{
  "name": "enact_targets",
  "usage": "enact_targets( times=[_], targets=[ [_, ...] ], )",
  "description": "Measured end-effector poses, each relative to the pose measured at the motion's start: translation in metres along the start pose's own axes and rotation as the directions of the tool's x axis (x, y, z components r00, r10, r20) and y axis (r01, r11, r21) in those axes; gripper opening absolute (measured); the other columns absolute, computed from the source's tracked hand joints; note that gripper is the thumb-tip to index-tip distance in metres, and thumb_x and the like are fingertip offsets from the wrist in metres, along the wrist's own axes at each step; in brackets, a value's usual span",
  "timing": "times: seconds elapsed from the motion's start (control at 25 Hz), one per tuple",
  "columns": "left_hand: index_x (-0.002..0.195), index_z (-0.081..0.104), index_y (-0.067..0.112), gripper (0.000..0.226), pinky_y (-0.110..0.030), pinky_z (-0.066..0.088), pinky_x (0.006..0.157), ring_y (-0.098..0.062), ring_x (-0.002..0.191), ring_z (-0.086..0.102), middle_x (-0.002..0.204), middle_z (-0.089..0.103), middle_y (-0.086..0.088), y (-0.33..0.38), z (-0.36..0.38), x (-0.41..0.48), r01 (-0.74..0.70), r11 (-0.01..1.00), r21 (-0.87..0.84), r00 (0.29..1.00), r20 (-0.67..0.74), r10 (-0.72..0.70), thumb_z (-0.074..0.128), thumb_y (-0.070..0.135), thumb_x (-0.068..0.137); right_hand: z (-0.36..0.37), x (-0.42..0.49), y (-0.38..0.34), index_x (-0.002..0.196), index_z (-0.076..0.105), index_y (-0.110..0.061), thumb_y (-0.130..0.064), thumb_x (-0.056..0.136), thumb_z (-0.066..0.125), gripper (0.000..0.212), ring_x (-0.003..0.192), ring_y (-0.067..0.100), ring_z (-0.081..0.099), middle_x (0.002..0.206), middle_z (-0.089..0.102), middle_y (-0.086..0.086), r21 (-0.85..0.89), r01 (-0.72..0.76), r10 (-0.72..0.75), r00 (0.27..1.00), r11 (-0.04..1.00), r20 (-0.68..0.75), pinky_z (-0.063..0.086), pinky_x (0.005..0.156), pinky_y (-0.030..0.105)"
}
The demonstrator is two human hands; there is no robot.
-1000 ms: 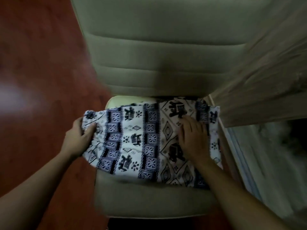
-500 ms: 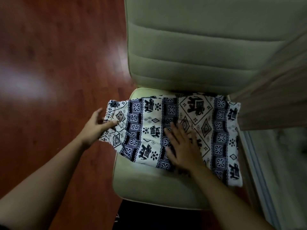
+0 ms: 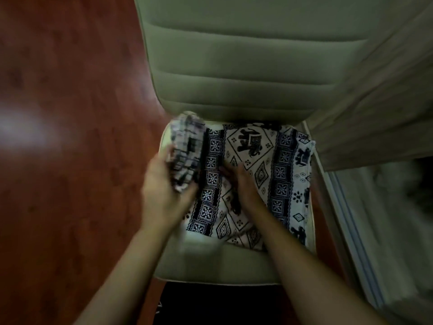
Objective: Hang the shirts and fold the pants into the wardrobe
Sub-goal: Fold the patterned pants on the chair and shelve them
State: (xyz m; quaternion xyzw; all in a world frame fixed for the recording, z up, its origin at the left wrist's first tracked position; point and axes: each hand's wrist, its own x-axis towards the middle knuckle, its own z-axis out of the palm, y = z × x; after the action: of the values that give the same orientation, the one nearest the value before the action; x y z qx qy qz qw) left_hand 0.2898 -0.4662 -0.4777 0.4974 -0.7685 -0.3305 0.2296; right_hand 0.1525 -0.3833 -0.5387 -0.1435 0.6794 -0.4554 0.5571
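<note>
Right now the pants [image 3: 253,174] lie on the chair seat [image 3: 210,261], likely light and floppy: your left hand [image 3: 161,193] grips the bunched end, right hand [image 3: 243,184] presses flat mid-cloth, so hold edges.

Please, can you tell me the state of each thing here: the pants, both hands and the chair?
patterned pants: lying on the chair seat, left end raised and bunched, the rest flat.
left hand: grip round the raised left end of the pants; blurred.
right hand: fingers flat, pressing on the middle of the pants.
chair: upright, its seat carries the pants.
</note>
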Motion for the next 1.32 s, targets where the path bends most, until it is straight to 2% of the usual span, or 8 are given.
enact_targets(
  times=[0.2,0.36,0.52,0.64,0.76,0.92,1.04,1.32],
  targets=[
    [0.134,0.032,0.005,0.096,-0.04,0.05,0.088,-0.026,0.107,0.047,0.126,0.057,-0.018,-0.019,0.079,-0.051,-0.454,0.833,0.316,0.868,0.37,0.332,0.086,0.008,0.055,-0.027,0.016,-0.017,0.122,0.054,-0.03,-0.075,0.074,0.045,0.066,0.12,0.018,0.051,0.128,0.057,0.002,0.078,-0.138,0.133,0.989,0.987,0.071,0.038,0.104,0.036],
    [0.137,0.037,0.012,0.077,-0.054,0.041,0.09,-0.028,0.125,0.044,0.136,0.053,-0.006,-0.031,0.069,-0.056,-0.431,0.744,0.511,0.899,0.312,0.307,0.073,0.026,0.07,-0.023,0.026,-0.016,0.132,0.044,-0.024,-0.031,0.084,0.067,0.053,0.117,0.012,0.053,0.117,0.058,-0.01,-0.089,0.002,0.002,0.999,0.996,0.044,0.04,0.1,0.03],
    [0.142,0.033,0.014,0.063,-0.042,0.045,0.092,-0.025,0.129,0.046,0.144,0.045,-0.007,-0.051,0.063,-0.056,-0.443,0.737,0.511,0.892,0.337,0.302,0.054,0.03,0.085,-0.015,0.033,-0.017,0.139,0.037,-0.023,-0.041,0.088,0.059,0.058,0.122,0.01,0.046,0.131,0.051,-0.009,-0.281,0.079,-0.079,0.997,0.956,0.013,0.037,0.102,0.03],
    [0.146,0.027,0.018,0.061,-0.045,0.04,0.103,-0.02,0.137,0.036,0.15,0.036,-0.002,-0.07,0.068,-0.058,-0.475,0.728,0.495,0.857,0.45,0.253,0.046,0.035,0.091,-0.013,0.03,-0.002,0.144,0.029,-0.016,-0.054,0.087,0.052,0.073,0.127,0.024,0.039,0.141,0.038,0.012,-0.822,0.05,-0.372,0.907,0.567,-0.201,0.039,0.099,0.037],
    [0.144,0.034,0.018,0.058,-0.043,0.025,0.109,-0.021,0.138,0.033,0.15,0.036,-0.003,-0.068,0.063,-0.054,-0.525,0.727,0.443,0.825,0.474,0.307,0.031,0.042,0.092,-0.011,0.019,0.011,0.144,0.03,-0.018,-0.045,0.096,0.035,0.056,0.134,0.025,0.034,0.148,0.035,0.012,-0.931,0.25,-0.643,0.765,0.267,0.021,0.029,0.108,0.047],
    [0.128,0.053,0.013,0.05,-0.043,0.034,0.101,-0.027,0.123,0.045,0.133,0.052,-0.009,-0.059,0.044,-0.037,0.012,0.965,0.26,0.99,0.13,-0.048,0.037,0.042,0.091,-0.02,0.013,0.027,0.146,-0.011,-0.025,-0.052,0.094,0.004,0.06,0.143,0.009,-0.016,0.154,-0.018,-0.009,-0.93,0.295,-0.381,0.903,0.218,0.197,-0.021,0.113,0.036],
    [0.132,0.042,0.009,0.075,-0.038,0.04,0.1,-0.028,0.116,0.049,0.126,0.052,-0.011,-0.057,0.036,-0.014,0.523,0.851,0.047,0.835,0.172,-0.523,0.066,0.054,0.076,-0.025,0.016,0.039,0.141,-0.026,-0.027,-0.056,0.089,-0.01,0.062,0.14,0.01,-0.026,0.148,-0.033,-0.009,-0.966,0.226,-0.327,0.929,0.126,0.175,-0.031,0.106,0.033],
    [0.098,0.059,0.025,0.039,-0.021,0.053,0.064,-0.017,0.081,0.067,0.089,0.068,0.006,-0.023,0.023,-0.027,0.652,0.695,-0.302,0.748,0.41,-0.523,0.083,0.017,0.069,-0.011,0.006,0.008,0.15,0.002,-0.013,-0.042,0.099,0.031,0.065,0.134,0.028,0.024,0.151,0.021,0.011,-0.968,0.193,-0.291,0.946,0.16,0.141,0.021,0.113,0.042]
  ],
)
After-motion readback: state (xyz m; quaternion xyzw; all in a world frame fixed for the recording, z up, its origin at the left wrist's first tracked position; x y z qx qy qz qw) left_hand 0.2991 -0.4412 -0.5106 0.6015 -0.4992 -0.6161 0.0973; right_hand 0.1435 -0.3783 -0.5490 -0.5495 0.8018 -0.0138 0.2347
